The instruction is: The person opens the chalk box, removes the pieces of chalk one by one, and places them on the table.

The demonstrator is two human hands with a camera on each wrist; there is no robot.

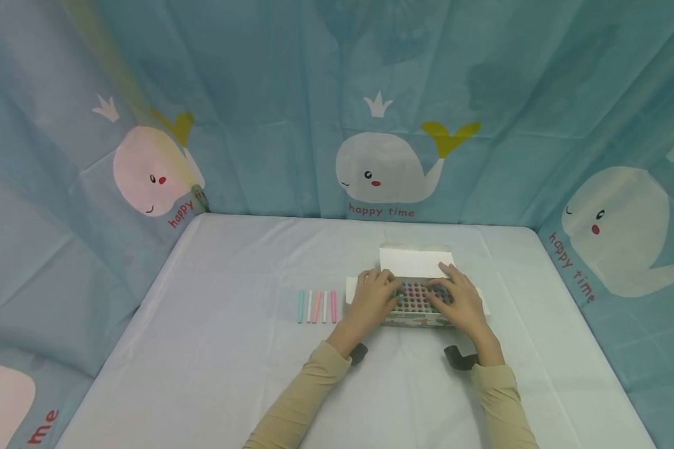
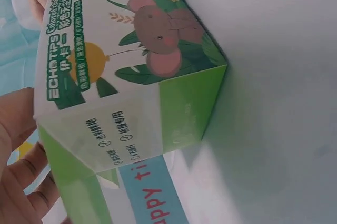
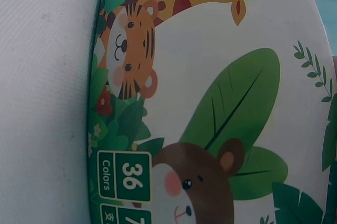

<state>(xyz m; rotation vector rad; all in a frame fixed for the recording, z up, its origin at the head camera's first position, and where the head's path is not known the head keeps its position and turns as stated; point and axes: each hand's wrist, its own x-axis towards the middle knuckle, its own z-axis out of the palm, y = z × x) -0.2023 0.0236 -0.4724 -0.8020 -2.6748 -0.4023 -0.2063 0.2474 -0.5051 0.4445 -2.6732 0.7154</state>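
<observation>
An opened box of coloured chalk (image 1: 418, 320) stands on the table, its white lid flap (image 1: 412, 260) folded back. Rows of round chalk ends (image 1: 415, 296) show inside. My left hand (image 1: 375, 294) reaches over the box's left part, fingers bent at the chalk; whether it pinches a stick is too small to tell. From the other side my right hand (image 1: 462, 299) lies over the right part, thumb and forefinger apart above the chalk ends. In the left wrist view, the fingers (image 2: 31, 163) of the left hand bend at the box's top edge. The right wrist view shows the printed box front (image 3: 210, 103).
Several chalk sticks (image 1: 317, 307), teal, white, orange and pink, lie side by side left of the box. Dark wrist-camera parts (image 1: 459, 358) hang below the wrists. A curtain with whales (image 1: 387, 168) surrounds the white-covered table (image 1: 230, 312).
</observation>
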